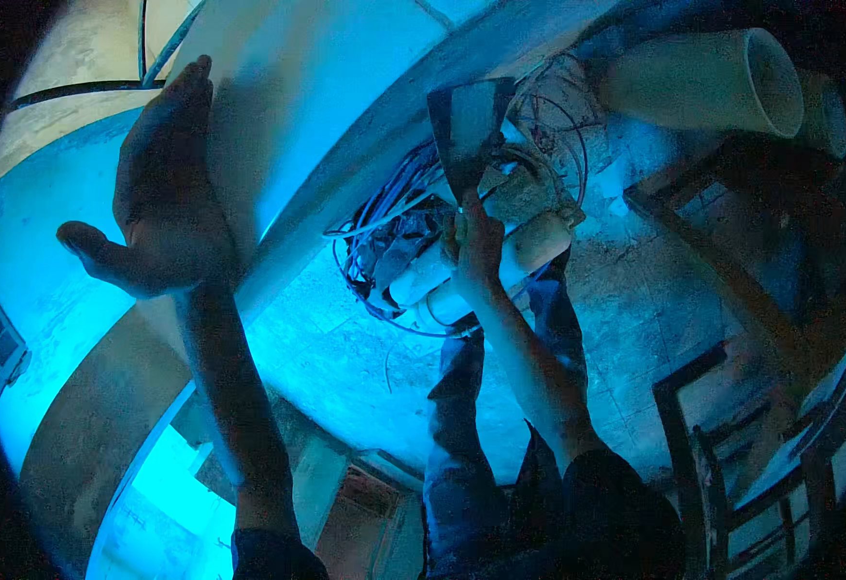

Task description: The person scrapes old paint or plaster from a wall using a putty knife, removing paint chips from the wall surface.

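My right hand point(479, 240) is closed round the handle of a scraper point(463, 135). The scraper's wide, flat blade points up and away from me, with a dark and a paler band across it. My left hand point(173, 198) is raised at the left in front of the pale wall point(297, 82). Its fingers are stretched out and the thumb stands apart, with nothing held. I cannot tell whether the palm touches the wall. Beneath the scraper, a heap of coiled cable point(399, 208) lies on the floor beside a pale cylinder point(539, 242), which my right hand partly covers.
Two large tubs point(703, 87) lie on their sides at the far right. Dark frames, perhaps furniture point(722, 261), stand along the right. Loose wire point(558, 97) spreads beyond the cable heap. A doorway point(360, 507) shows at the bottom. Blue light tints everything, and the right side is dim.
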The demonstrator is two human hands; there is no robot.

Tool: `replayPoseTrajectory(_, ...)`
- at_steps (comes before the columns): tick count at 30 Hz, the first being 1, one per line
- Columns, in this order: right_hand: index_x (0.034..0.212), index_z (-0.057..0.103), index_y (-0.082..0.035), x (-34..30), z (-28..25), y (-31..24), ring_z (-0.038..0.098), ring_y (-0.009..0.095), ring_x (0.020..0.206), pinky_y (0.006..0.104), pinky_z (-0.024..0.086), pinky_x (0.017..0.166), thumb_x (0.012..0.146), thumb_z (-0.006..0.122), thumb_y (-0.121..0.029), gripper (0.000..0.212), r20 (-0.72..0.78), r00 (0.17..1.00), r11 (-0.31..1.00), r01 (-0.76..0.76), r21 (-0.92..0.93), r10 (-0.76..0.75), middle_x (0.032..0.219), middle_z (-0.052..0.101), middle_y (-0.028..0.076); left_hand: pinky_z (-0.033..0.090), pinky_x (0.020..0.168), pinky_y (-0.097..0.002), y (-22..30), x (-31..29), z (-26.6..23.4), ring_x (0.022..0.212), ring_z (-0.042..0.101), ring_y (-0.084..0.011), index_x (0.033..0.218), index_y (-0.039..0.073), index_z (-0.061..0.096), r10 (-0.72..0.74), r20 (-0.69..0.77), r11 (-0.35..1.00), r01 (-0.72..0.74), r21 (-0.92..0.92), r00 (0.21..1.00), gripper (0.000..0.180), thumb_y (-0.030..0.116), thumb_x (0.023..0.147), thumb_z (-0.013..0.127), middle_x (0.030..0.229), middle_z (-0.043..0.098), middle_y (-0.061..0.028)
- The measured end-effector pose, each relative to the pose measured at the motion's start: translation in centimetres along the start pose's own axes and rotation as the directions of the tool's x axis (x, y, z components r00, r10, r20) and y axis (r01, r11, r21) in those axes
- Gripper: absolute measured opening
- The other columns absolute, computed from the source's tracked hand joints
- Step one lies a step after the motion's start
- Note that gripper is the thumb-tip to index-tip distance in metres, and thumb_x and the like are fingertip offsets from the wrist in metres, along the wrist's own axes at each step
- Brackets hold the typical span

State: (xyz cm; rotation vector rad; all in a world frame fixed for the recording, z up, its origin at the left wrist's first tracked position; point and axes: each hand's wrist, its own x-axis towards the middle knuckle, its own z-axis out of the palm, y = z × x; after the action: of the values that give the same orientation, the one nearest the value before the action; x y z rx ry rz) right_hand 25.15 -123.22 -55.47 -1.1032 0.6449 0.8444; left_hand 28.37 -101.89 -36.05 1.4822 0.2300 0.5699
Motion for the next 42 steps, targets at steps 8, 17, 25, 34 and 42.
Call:
replayPoseTrajectory(8,0.052,0.044,-0.010,1.4,0.8,2.7,0.032,0.011,0.031,0.0276,0.021,0.033,0.087,0.048,-0.050,0.053,0.090,0.974,0.977,0.212,-0.032,-0.208,0.040,0.038,0.001,0.018,0.107,-0.0508,0.8,0.4,-0.5,0.123,0.035,-0.0433,0.120,-0.011,0.047,0.007,0.053,1.000,-0.008,0.027,0.999,0.101,0.074,0.078,0.011,0.125,0.043,-0.0307)
replayPoseTrajectory(17,0.048,0.040,-0.011,0.1,0.7,1.0,0.034,0.010,0.032,0.0267,0.022,0.034,0.087,0.048,-0.050,0.056,0.074,0.961,0.949,0.275,-0.154,-0.266,0.040,0.036,0.000,0.019,0.106,-0.0507,0.4,0.1,-0.2,0.124,0.034,-0.0423,0.121,-0.010,0.047,0.020,0.038,0.999,-0.021,0.033,0.999,0.101,0.074,0.078,0.011,0.126,0.044,-0.0284)
replayPoseTrajectory(25,0.049,0.037,-0.011,-2.2,3.1,-0.5,0.033,0.011,0.032,0.0268,0.023,0.034,0.088,0.045,-0.050,0.056,0.035,0.997,0.998,0.070,-0.006,-0.069,0.040,0.034,0.000,0.020,0.107,-0.0480,1.0,1.4,-1.0,0.124,0.036,-0.0416,0.121,-0.012,0.045,0.088,0.377,0.912,0.078,-0.403,0.922,0.105,0.077,0.076,0.011,0.125,0.043,-0.0306)
replayPoseTrajectory(34,0.059,0.044,-0.012,-0.5,3.1,-6.8,0.030,0.010,0.030,0.0255,0.022,0.030,0.089,0.039,-0.054,0.052,0.035,0.952,0.941,0.296,0.161,-0.305,0.043,0.036,-0.001,0.021,0.107,-0.0479,0.4,0.6,-0.1,0.123,0.037,-0.0407,0.120,-0.012,0.046,-0.017,0.042,1.000,0.016,0.007,0.999,0.105,0.077,0.076,0.011,0.124,0.045,-0.0304)
replayPoseTrajectory(42,0.056,0.043,-0.012,-1.9,-0.3,-2.3,0.027,0.011,0.028,0.0262,0.021,0.030,0.091,0.035,-0.051,0.053,-0.011,0.986,0.964,0.168,0.208,-0.169,0.039,0.033,0.000,0.021,0.107,-0.0478,0.3,0.2,-0.1,0.122,0.038,-0.0406,0.119,-0.011,0.048,0.008,0.028,1.000,-0.009,0.016,1.000,0.102,0.075,0.077,0.011,0.122,0.046,-0.0301)
